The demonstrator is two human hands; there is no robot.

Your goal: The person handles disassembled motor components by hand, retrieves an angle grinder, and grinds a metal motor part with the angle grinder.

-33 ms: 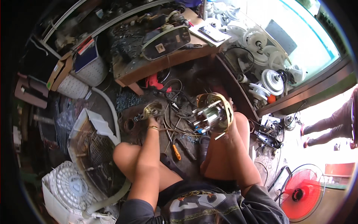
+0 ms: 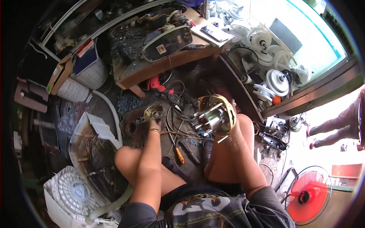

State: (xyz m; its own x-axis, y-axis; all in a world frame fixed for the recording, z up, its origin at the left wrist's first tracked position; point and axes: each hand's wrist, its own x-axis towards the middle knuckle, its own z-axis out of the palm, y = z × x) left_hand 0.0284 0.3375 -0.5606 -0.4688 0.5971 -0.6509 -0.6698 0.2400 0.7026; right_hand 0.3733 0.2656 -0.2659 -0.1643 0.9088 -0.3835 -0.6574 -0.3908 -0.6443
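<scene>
I sit on the floor with my knees bent. My right hand [image 2: 232, 108] grips a fan motor [image 2: 213, 116] above my right knee. The motor has a gold-coloured round housing, a silver core and several bolts sticking out. My left arm stretches forward, a bracelet on the wrist. My left hand [image 2: 154, 122] is closed on a smaller brass-coloured round part [image 2: 152, 111] that lies on the dark floor among loose wires [image 2: 178, 121].
An orange-handled screwdriver [image 2: 178, 154] lies between my legs. Ahead, a red power tool [image 2: 157, 84] sits under a cluttered wooden bench [image 2: 167, 66]. White fan parts [image 2: 275, 79] fill the right shelf. A red fan [image 2: 308, 195] and another person's legs [image 2: 334, 131] are far right. White appliance casings [image 2: 70, 193] are left.
</scene>
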